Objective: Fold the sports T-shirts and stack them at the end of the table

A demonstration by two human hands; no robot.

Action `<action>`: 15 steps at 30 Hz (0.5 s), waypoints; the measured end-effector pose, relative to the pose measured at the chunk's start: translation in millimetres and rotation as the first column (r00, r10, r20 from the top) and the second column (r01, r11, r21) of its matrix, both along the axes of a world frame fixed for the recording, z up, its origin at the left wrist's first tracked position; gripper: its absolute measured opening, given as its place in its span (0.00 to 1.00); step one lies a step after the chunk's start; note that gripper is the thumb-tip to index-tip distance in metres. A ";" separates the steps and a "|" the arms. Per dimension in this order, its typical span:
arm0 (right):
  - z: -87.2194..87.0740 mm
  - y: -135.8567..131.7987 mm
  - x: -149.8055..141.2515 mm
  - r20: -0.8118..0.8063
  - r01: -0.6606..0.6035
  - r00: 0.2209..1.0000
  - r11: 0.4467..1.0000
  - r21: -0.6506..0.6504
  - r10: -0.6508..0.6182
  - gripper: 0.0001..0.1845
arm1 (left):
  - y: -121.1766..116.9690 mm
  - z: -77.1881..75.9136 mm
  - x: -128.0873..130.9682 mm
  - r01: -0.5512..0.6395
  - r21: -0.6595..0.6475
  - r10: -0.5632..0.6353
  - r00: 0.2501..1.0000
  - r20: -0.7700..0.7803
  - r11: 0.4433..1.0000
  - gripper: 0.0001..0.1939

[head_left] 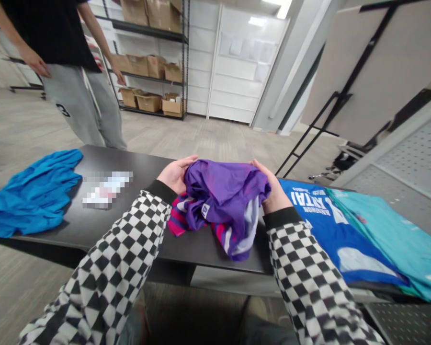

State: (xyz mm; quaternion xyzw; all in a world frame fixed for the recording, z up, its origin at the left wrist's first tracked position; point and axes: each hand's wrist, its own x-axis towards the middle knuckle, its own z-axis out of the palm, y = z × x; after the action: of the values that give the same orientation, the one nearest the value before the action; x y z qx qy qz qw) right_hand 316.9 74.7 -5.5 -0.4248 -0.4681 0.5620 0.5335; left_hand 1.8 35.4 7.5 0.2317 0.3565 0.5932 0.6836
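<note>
A purple shirt (226, 187) with pink and white striped parts is bunched up over the dark table (147, 235). My left hand (177, 173) grips its left side, with the fingertips partly behind the cloth. On the right side, my right hand (271, 187) is closed round the fabric, and most of its fingers are hidden by it. The lower folds of the shirt hang down towards the table's near edge. A small white label shows on the purple cloth.
A crumpled blue garment (36, 191) lies at the table's left end, beside a blurred-out flat item (107, 189). To the right lie a blue printed shirt (330, 235) and a turquoise shirt (395, 235). Another person (72, 72) stands across the table. Shelves hold cardboard boxes (149, 101) behind.
</note>
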 end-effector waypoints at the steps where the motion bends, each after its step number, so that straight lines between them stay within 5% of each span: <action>1: -2.8 2.5 1.2 0.051 0.044 0.998 0.999 -0.006 -0.044 0.18 | 3.1 -2.6 -2.2 -0.068 -0.011 0.068 0.998 -0.017 0.998 0.16; 3: -8.6 6.9 1.1 0.258 0.196 0.945 0.980 0.045 -0.201 0.15 | 9.3 -9.1 -3.5 -0.262 0.003 0.260 0.956 -0.139 0.965 0.19; 6: -10.2 6.0 -5.3 0.541 0.358 0.698 0.883 0.305 -0.469 0.13 | 12.1 -18.5 2.9 -0.418 0.259 0.492 0.752 -0.438 0.871 0.18; 9: -2.2 -6.7 -16.2 0.578 0.193 0.661 0.853 0.485 -0.479 0.16 | 3.3 -25.9 15.7 -0.065 0.381 0.324 0.667 -0.671 0.922 0.11; 12: 3.0 -20.4 -23.3 0.674 -0.104 0.699 0.897 0.429 -0.241 0.14 | -5.4 -33.6 25.0 0.295 0.302 0.089 0.566 -0.819 0.907 0.13; 15: -3.7 -21.2 -20.9 0.788 -0.295 0.615 0.922 0.252 -0.018 0.10 | -0.9 -42.6 18.5 0.252 0.360 0.213 0.466 -0.859 0.898 0.21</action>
State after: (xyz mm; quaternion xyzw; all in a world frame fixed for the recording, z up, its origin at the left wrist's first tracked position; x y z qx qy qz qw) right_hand 296.0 53.5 -9.3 -0.4826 -0.7777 0.2683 0.3006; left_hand 20.3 34.5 -35.0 0.6559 0.5112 0.4426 0.3355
